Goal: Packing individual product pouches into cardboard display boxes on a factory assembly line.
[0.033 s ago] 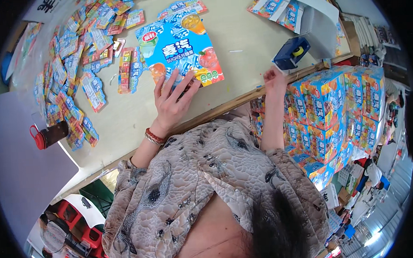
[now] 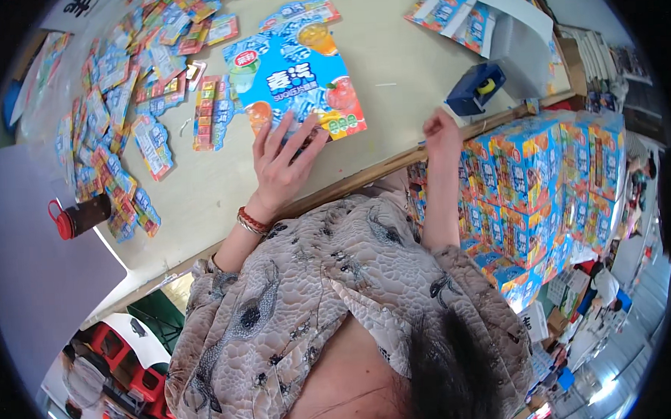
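Observation:
A blue candy box [image 2: 294,74] with fruit pictures lies on the table in front of me. My left hand [image 2: 285,156] rests on its near edge, fingers spread over the printed face and nothing gripped. Between those fingers a dark patch of the box shows. To the right, my right hand [image 2: 442,132] is raised near the table's edge with its fingertips pinched together; whatever they hold, if anything, is too small to make out. Just beyond it stands a dark blue tape dispenser [image 2: 468,94] with a yellow core.
Many candy blister cards [image 2: 114,99] are heaped at the left, with a red-lidded bottle [image 2: 81,217] beside them. Opened box cartons [image 2: 454,17] lie at the far right. Stacked, finished-looking blue boxes [image 2: 526,166] stand right of the table's wooden edge [image 2: 378,166].
My right hand has shifted slightly left, away from the tape dispenser. My left hand stays on the box.

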`<state>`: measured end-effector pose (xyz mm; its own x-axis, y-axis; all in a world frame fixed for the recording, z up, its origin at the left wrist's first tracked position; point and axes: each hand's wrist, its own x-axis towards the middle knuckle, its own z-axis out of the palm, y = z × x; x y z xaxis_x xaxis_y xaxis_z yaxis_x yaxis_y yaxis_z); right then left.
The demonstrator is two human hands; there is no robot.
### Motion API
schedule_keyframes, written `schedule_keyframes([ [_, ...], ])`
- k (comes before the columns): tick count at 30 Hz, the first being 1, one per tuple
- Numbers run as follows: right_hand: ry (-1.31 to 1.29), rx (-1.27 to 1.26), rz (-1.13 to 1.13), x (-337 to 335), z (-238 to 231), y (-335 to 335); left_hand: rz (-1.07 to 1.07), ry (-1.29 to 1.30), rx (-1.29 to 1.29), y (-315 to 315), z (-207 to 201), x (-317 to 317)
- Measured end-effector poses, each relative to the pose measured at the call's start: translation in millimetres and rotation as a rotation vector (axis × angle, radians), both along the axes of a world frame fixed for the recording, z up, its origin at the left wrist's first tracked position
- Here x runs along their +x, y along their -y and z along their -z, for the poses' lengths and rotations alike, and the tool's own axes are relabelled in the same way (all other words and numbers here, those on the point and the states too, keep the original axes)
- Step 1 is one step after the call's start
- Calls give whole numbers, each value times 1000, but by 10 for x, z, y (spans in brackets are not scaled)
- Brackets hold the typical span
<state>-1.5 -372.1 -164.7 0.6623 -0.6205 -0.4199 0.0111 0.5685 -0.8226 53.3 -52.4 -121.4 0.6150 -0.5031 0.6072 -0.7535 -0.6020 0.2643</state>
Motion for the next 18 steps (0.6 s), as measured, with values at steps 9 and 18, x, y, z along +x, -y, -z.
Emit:
schedule_keyframes([
  [9, -43, 43, -583, 64, -1171, -1609, 19, -226, -52, -26, -5, -10],
  [18, -239, 22, -572, -53, -796, -1761, 51, -12, 71, -46, -11, 9],
])
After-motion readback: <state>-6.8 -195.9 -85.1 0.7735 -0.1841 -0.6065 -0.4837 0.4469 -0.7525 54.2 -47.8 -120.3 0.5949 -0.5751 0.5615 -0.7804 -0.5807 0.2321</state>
